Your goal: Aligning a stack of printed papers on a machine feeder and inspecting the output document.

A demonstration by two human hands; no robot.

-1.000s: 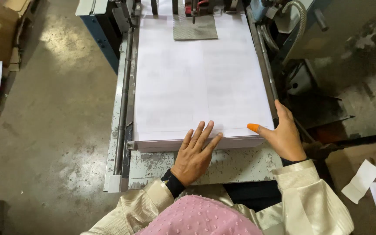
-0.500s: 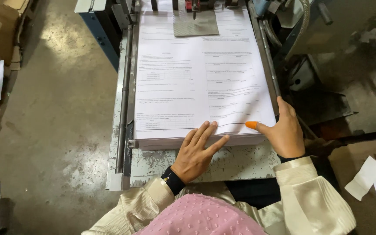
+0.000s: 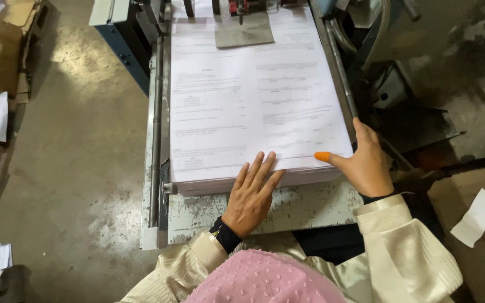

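Filling most of the view, a worn metal machine table (image 3: 310, 205) carries a thick stack of paper (image 3: 254, 112) that runs from its near edge up to the machine's far end, where a grey plate (image 3: 243, 29) lies on the sheets. A second ago the top sheet was blank white; now it is a printed form with faint lines of text and boxes, so a sheet has been turned or taken off and the pile is being gone through leaf by leaf. Along the stack's left side runs a steel guide rail (image 3: 155, 129). The left hand (image 3: 249, 196) lies flat and open, fingers spread, pressing on the stack's near edge and gripping nothing. The right hand (image 3: 366, 163) rests open at the stack's near right corner, its thumb, capped in an orange fingertip cover (image 3: 322, 157), laid on the top sheet; it holds nothing that I can see. Loose scraps of paper (image 3: 477, 217) lie on the floor to the right.
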